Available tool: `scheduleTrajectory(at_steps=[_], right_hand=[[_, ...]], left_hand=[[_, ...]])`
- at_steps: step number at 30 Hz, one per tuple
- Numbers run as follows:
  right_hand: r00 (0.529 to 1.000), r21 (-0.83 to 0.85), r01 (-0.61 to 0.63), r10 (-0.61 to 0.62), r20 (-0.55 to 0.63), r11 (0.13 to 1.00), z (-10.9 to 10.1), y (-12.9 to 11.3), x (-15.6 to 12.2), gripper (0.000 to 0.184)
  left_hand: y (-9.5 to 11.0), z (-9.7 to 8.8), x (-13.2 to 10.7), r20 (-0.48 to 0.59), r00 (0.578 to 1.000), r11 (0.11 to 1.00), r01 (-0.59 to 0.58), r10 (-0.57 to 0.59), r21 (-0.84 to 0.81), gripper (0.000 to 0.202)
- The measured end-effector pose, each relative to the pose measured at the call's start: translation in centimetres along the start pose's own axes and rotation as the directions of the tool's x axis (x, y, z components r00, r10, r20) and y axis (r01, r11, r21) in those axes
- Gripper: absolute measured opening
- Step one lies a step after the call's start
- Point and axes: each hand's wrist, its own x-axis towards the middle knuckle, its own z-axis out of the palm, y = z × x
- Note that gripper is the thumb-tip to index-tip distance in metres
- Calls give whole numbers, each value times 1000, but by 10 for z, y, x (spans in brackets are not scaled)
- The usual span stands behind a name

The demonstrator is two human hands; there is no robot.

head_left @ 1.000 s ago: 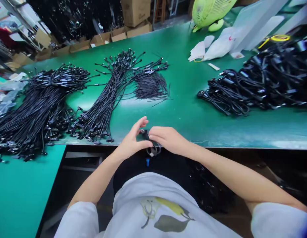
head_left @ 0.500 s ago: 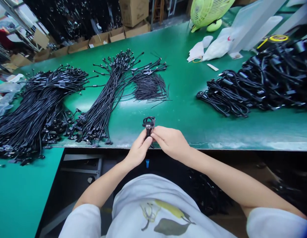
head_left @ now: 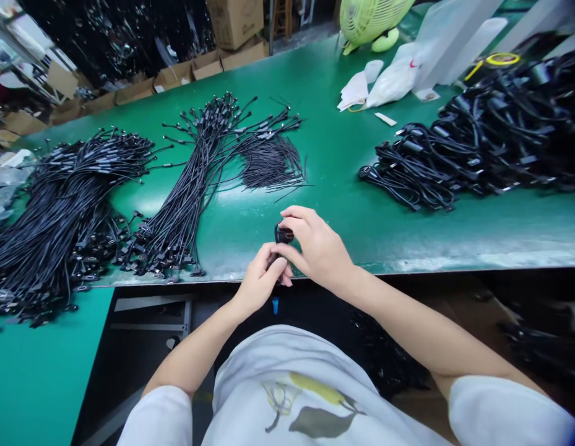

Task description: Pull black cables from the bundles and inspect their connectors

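Note:
A folded black cable (head_left: 284, 235) with a connector at its far end is held over the front edge of the green table (head_left: 324, 155). My left hand (head_left: 260, 279) is closed around its near part. My right hand (head_left: 315, 248) arches over it, fingers closed on the connector end; part of the cable is hidden by the fingers. Ahead lies a heap of short thin black ties (head_left: 271, 162). Left of the ties, a bundle of straight black cables (head_left: 189, 186) is fanned out on the table.
A larger pile of loose cables (head_left: 69, 204) lies at far left. Folded, bundled cables (head_left: 477, 142) heap up at right. Behind stand a green fan (head_left: 373, 21), white bags (head_left: 393, 83) and a yellow tape roll (head_left: 502, 59). Cardboard boxes (head_left: 173, 75) line the far edge.
My right hand has moved up and forward over the connector end of the cable, which has turned. My left hand keeps its grip. The view has shifted slightly.

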Motion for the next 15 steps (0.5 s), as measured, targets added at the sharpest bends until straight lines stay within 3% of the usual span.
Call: scheduleTrajectory(at_steps=[2,6,11,15], right_hand=[[999,-60,14,-16,-29,998,10,1,1,20],[997,-16,-56,55,-51,998,21,6,1,22],[979,100,-172,181,-94,980,21,13,1,14],[962,284,-262,275,-5,922,19,16,2,11]], left_hand=[[3,7,1,17,998,984,69,-67,-165,28],[11,15,1,8,987,910,149,-158,-388,35],[12,14,5,43,984,889,177,-175,-422,36],[7,8,11,54,964,861,257,-260,-438,40]])
